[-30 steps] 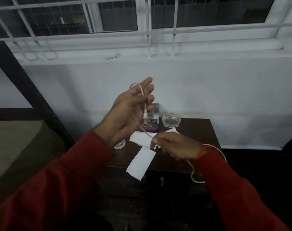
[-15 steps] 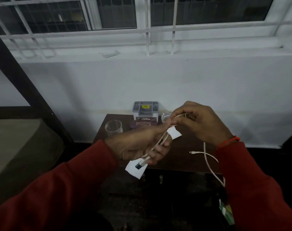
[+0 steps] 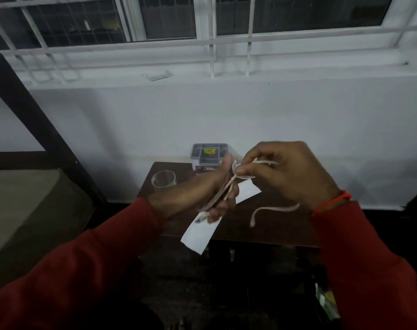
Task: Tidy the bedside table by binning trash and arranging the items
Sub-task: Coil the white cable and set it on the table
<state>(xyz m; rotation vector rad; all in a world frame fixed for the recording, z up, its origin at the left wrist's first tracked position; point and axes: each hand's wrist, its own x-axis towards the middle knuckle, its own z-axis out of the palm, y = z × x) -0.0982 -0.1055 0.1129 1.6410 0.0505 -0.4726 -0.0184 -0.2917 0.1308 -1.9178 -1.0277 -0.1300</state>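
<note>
A white charging cable [image 3: 276,209] is looped between both hands above the dark wooden bedside table [image 3: 274,225]. My left hand [image 3: 202,194] grips several bundled strands, with one plug end sticking out below its fingers. My right hand [image 3: 286,172] pinches the cable near the top of the bundle, and a loose tail with a small plug hangs from it. White paper pieces [image 3: 198,236] lie on the table under the hands, one overhanging the front edge. A clear glass [image 3: 163,179] stands at the table's back left.
A grey organiser box [image 3: 208,154] sits at the table's back against the white wall, with a dark packet in front of it. A bed and dark frame [image 3: 31,129] stand at the left. Something green and white [image 3: 326,301] lies on the floor at the right.
The left hand came down from in front of the wall to table height with the cable wound in it. The right hand rose and wrapped the cable, and the hanging tail grew shorter.
</note>
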